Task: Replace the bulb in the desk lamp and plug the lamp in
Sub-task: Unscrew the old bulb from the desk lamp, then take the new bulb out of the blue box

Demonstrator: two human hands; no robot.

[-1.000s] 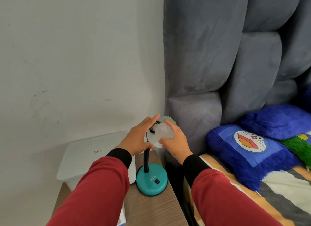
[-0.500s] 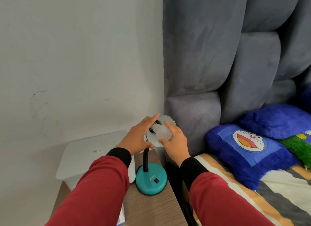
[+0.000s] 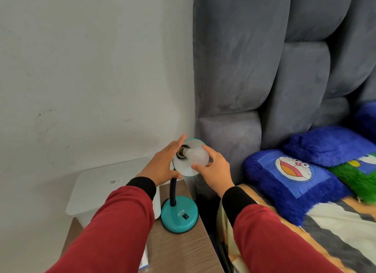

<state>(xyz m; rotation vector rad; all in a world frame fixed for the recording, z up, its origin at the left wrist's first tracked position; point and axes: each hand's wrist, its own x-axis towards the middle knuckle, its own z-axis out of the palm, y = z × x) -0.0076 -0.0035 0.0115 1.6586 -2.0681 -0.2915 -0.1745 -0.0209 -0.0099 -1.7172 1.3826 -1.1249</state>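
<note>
A teal desk lamp (image 3: pixel 179 214) is seen standing on the wood-grain tabletop (image 3: pixel 183 250) of a bedside stand, just beside a grey padded headboard (image 3: pixel 254 69). Its round base carries a black switch (image 3: pixel 185 216), and a black gooseneck (image 3: pixel 173 192) rises from the base to the lamp shade (image 3: pixel 188 170), whose open white face is turned toward the camera.

A frosted white bulb (image 3: pixel 197 155) is held at the shade's centre by the right hand (image 3: pixel 213 169); the grip is pinched on the globe, with the thumb below and the fingers (image 3: pixel 209 149) over its upper right side. The bulb's metal screw base (image 3: pixel 184 150) is seen at the mouth of the dark socket (image 3: pixel 180 153), tilted up and to the left; how deeply it is seated cannot be told.

The shade is steadied by the left hand (image 3: pixel 162 167), whose grip is spread, the fingers extended along the shade's left edge and the thumb lying beneath its lower rim.

A white lidded box (image 3: pixel 105 187) is placed on the tabletop to the left of the lamp, against the wall (image 3: pixel 91 69). On the bed to the right, a blue plush pillow with a cartoon cat face (image 3: pixel 293 171) is seen near the headboard. Both forearms are covered by red sleeves with black cuffs (image 3: pixel 142 186).
</note>
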